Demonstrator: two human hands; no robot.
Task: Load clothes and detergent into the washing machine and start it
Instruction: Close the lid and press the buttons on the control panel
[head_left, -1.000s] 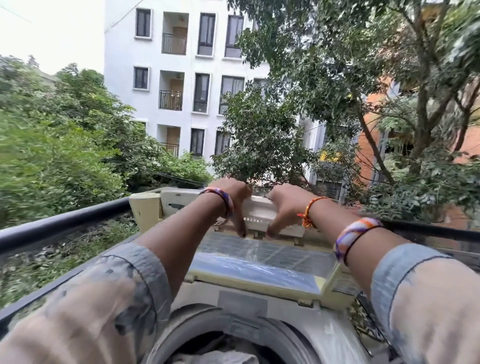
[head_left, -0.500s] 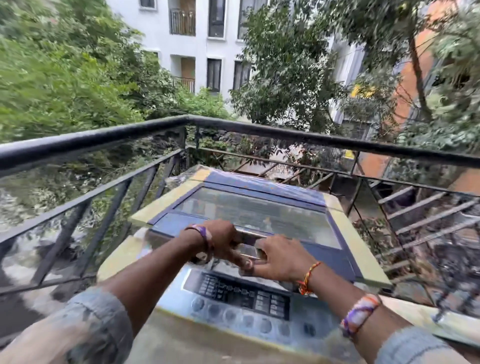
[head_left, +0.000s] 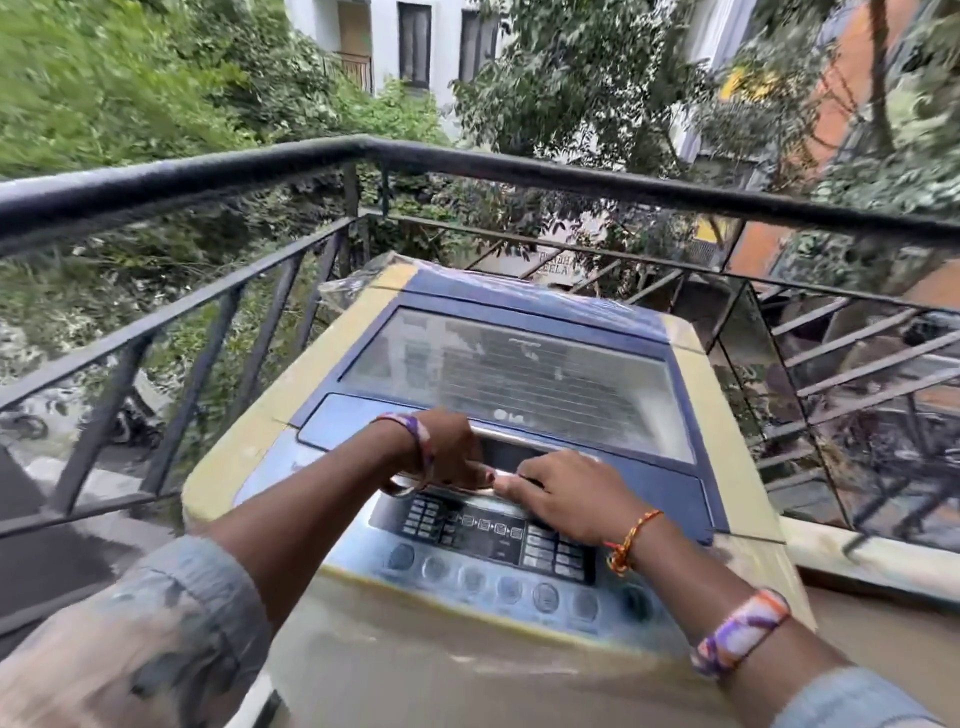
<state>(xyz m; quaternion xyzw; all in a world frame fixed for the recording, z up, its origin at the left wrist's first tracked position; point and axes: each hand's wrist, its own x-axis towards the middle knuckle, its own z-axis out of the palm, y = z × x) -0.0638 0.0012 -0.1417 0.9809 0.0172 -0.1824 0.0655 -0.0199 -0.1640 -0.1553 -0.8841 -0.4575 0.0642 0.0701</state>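
A yellowed top-load washing machine (head_left: 235, 457) stands in the balcony corner. Its blue lid (head_left: 519, 374), with a glass window, lies flat and closed. The clothes inside are hidden under it. My left hand (head_left: 448, 451) curls over the silver lid handle (head_left: 498, 453) at the lid's front edge. My right hand (head_left: 563, 496) lies on the same handle just to the right, fingers pointing left and touching the left hand's fingers. Just below both hands sits the control panel (head_left: 493, 538) with a dark display and a row of round buttons. No detergent is in view.
A black metal railing (head_left: 467, 166) wraps closely around the machine on the left, back and right. Trees and a white building lie beyond it. A low ledge (head_left: 857, 561) runs along the right side under the railing.
The lid was standing up with the drum and clothes showing; both hands have brought it down flat. The view has tilted down onto the machine's top.
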